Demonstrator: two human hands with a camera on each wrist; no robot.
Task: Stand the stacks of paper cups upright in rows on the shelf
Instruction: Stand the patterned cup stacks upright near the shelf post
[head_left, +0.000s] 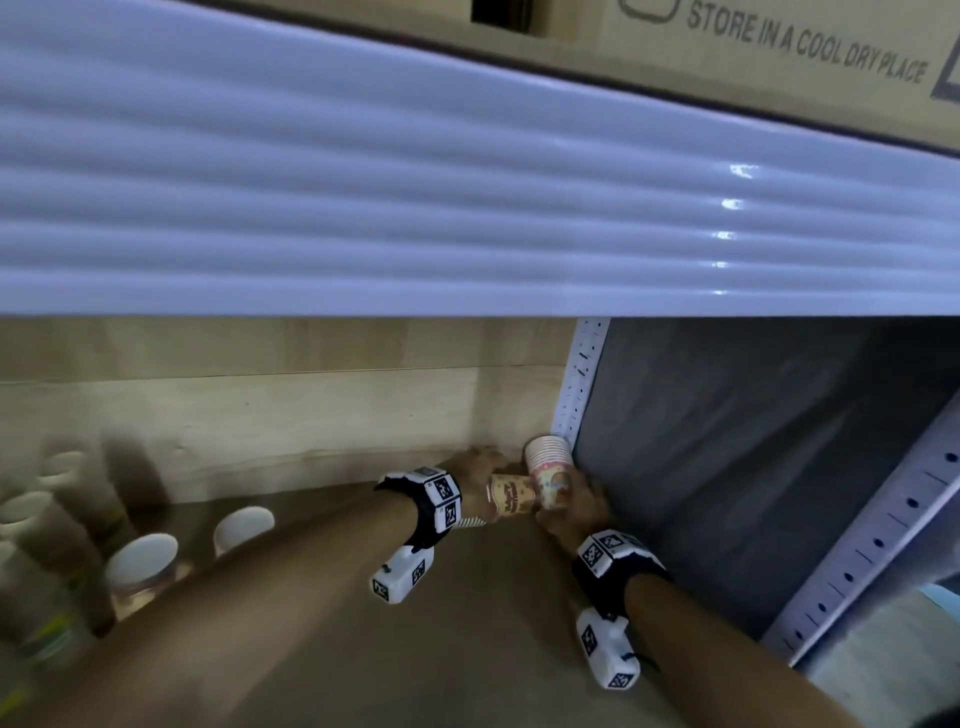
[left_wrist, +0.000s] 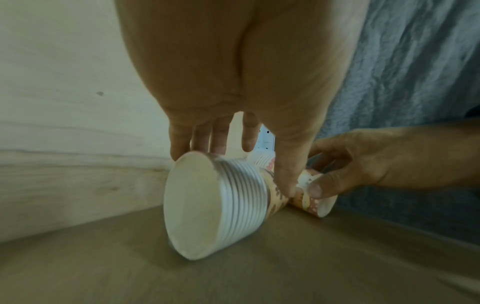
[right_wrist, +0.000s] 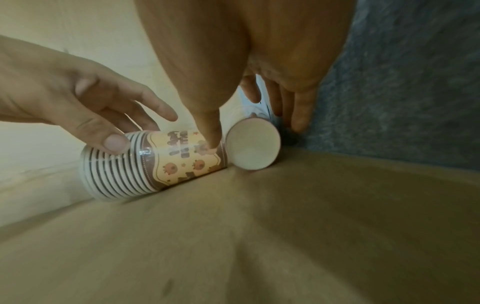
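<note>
Cup stack A (right_wrist: 145, 162): on its side, centre-left of right-wrist frame, left hand (right_wrist: 78, 107) gripping the rims.
Cup stack B (right_wrist: 253, 144): tilted, corner; right hand (head_left: 574, 506) curled round it.
Shelf (right_wrist: 259, 236).
Tip: pivot each onto its base w/ a light squeeze.

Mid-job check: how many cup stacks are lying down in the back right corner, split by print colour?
Brown-and-yellow stack: 1, held by the left hand
Pink stack: 1, held by the right hand
Total lying down: 2
The upright stacks at the left of the shelf are too blurred to count.
</note>
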